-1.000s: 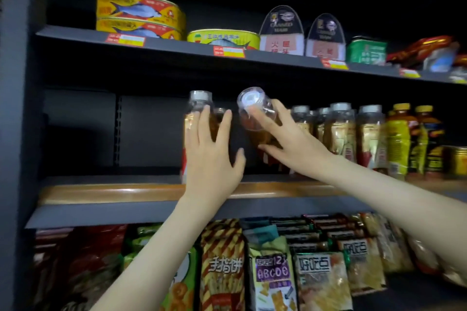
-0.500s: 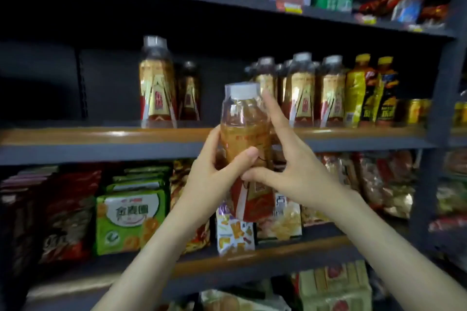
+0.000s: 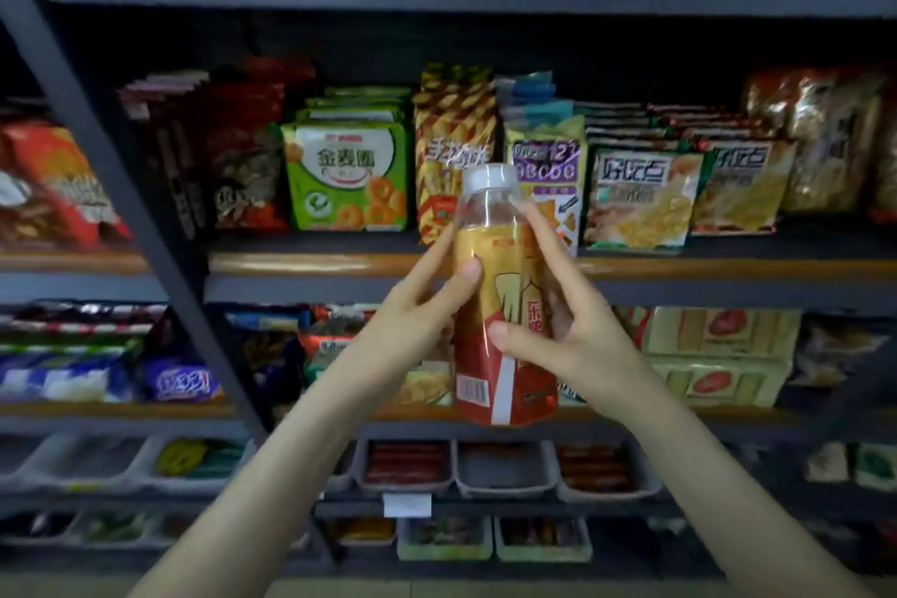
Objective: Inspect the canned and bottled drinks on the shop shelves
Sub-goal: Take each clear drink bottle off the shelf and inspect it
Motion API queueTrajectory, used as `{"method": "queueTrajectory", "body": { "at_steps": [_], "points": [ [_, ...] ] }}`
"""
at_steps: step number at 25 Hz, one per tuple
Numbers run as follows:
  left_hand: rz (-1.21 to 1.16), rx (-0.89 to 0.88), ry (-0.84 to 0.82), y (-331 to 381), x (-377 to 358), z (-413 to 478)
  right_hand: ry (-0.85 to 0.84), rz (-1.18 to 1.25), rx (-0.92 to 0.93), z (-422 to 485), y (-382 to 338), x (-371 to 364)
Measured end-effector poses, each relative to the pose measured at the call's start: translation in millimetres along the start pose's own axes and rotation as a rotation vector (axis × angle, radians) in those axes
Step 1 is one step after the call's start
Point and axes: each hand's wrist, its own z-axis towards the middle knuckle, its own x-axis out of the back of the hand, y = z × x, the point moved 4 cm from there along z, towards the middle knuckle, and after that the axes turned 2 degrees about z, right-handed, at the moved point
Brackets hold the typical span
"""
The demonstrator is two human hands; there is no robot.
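Observation:
A plastic drink bottle [image 3: 502, 306] with a white cap and a gold and red label stands upright in the air in front of the shelves. My left hand [image 3: 417, 311] holds its left side, thumb across the label. My right hand [image 3: 568, 321] grips its right side, fingers behind the bottle and thumb on the front. A barcode shows at the label's lower left. The drinks shelf itself is out of view above.
Snack bags fill the shelf [image 3: 340, 265] behind the bottle, among them a green bag [image 3: 344, 180] and yellow bags [image 3: 640, 194]. More packets lie on the shelf below. Grey trays [image 3: 505, 469] of small goods sit near the floor. A dark upright post [image 3: 121, 180] slants at left.
The bottle came off the drinks shelf and now sits lower in both hands. My view has tilted down, so the drinks shelf has left the frame.

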Motion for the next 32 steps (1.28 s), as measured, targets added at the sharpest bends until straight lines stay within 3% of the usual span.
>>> {"method": "queueTrajectory", "body": {
  "at_steps": [3, 6, 9, 14, 18, 20, 23, 27, 29, 32],
  "points": [
    [-0.220, 0.272, -0.080, -54, 14, -17, 0.002, 0.281, -0.130, -8, 43, -26],
    [-0.462, 0.437, -0.037, -84, 9, -36, -0.087, 0.355, -0.266, -11, 69, -46],
    [-0.324, 0.442, 0.066, -92, 11, -40, -0.209, 0.270, -0.426, -13, 82, -49],
    [0.077, 0.277, 0.082, -88, 7, -33, -0.078, 0.179, -0.538, -26, 99, -42],
    [-0.166, 0.374, -0.037, -97, 2, -35, -0.065, 0.494, -0.567, -37, 111, -25],
    [-0.209, 0.449, -0.071, -109, -5, -35, -0.068, 0.533, -0.577, -45, 121, -28],
    [-0.186, 0.526, 0.017, -129, -12, -32, -0.102, 0.409, -0.644, -55, 134, -31],
    [-0.265, 0.804, 0.134, -155, -23, -39, -0.268, 0.221, -0.552, -69, 131, -21],
    [-0.326, 0.894, 0.153, -164, -27, -42, -0.449, -0.073, -0.448, -76, 131, -28],
    [-0.335, 0.931, 0.197, -168, -25, -41, -0.451, -0.308, -0.385, -76, 139, -31]
  ]
}}
